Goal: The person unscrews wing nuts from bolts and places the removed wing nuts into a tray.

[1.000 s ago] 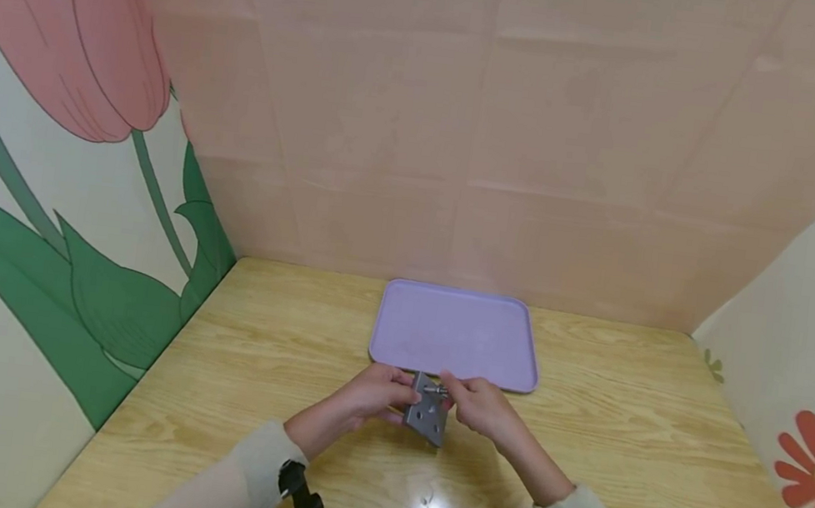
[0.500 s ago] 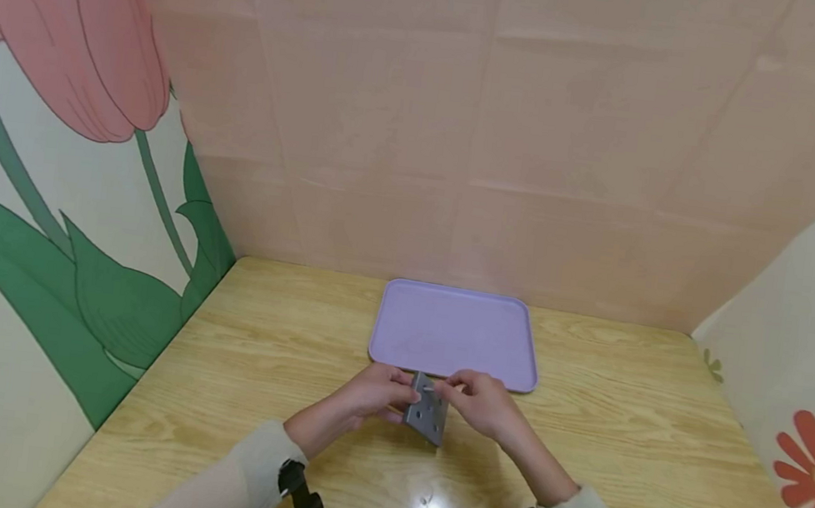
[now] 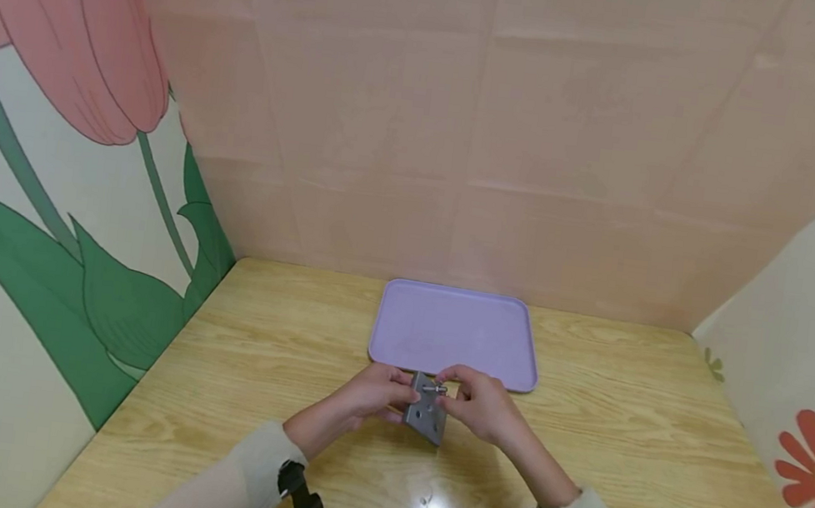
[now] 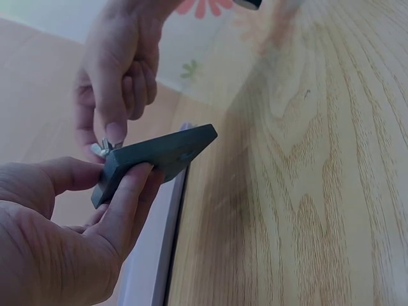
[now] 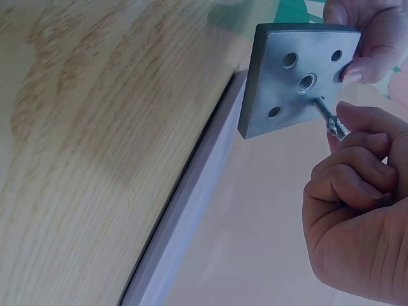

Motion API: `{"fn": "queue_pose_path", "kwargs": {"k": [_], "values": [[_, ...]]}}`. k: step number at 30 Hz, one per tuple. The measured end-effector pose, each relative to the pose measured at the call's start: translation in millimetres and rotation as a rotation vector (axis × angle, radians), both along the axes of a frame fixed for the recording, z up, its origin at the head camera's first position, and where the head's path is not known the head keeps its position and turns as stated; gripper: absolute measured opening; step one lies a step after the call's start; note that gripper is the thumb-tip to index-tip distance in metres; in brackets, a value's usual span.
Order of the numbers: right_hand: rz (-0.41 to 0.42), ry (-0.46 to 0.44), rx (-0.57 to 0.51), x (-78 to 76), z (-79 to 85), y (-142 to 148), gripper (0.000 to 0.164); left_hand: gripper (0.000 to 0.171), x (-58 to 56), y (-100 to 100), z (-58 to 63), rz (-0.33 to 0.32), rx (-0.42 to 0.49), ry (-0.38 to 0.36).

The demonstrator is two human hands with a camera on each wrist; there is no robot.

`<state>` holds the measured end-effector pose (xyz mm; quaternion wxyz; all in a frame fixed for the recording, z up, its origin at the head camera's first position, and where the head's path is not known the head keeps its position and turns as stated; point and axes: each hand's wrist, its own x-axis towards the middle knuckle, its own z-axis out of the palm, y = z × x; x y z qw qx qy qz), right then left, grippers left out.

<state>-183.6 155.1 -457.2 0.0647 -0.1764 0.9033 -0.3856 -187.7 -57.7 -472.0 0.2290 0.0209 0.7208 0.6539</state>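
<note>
My left hand (image 3: 370, 394) grips a square grey metal plate (image 5: 290, 80) by its edge, thumb on one face and fingers on the other. Several holes pierce the plate, with a larger threaded one in the middle. From one corner a silver bolt (image 5: 320, 106) sticks out toward my right hand (image 3: 484, 405), carrying what looks like a wing nut (image 5: 335, 126). The thumb and index finger of my right hand curl around the nut, fingertips right at it; its other fingers are folded into the palm. In the left wrist view the plate (image 4: 153, 152) shows nearly edge-on.
A lilac tray (image 3: 454, 335) lies on the wooden table (image 3: 279, 323) just beyond the hands, near the back wall. Flower-printed panels (image 3: 806, 333) stand on both sides. Each wrist wears a black camera strap (image 3: 300, 493).
My right thumb and index finger turned at the bolt, then spread wider, so the bolt's end shows between them. The left hand and the plate stay in place.
</note>
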Motion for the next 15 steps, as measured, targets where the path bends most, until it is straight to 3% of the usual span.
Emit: {"fn": "queue_pose_path", "kwargs": {"k": [6, 9, 12, 15], "values": [[-0.049, 0.012, -0.009, -1.0, -0.4, -0.6, 0.021, 0.024, -0.8, 0.6, -1.6, 0.005, 0.004, -0.005], [-0.121, 0.016, -0.017, -2.2, 0.1, -0.9, 0.032, 0.025, -0.9, 1.1, -2.7, 0.007, 0.004, 0.000], [-0.187, -0.041, -0.012, -2.8, -0.5, -1.2, 0.049, 0.026, -0.9, 1.6, -3.1, 0.009, 0.001, 0.003], [-0.224, -0.152, -0.022, -2.3, -2.4, -1.9, 0.060, 0.027, -0.8, 1.9, -2.6, 0.011, -0.003, -0.001]]}}
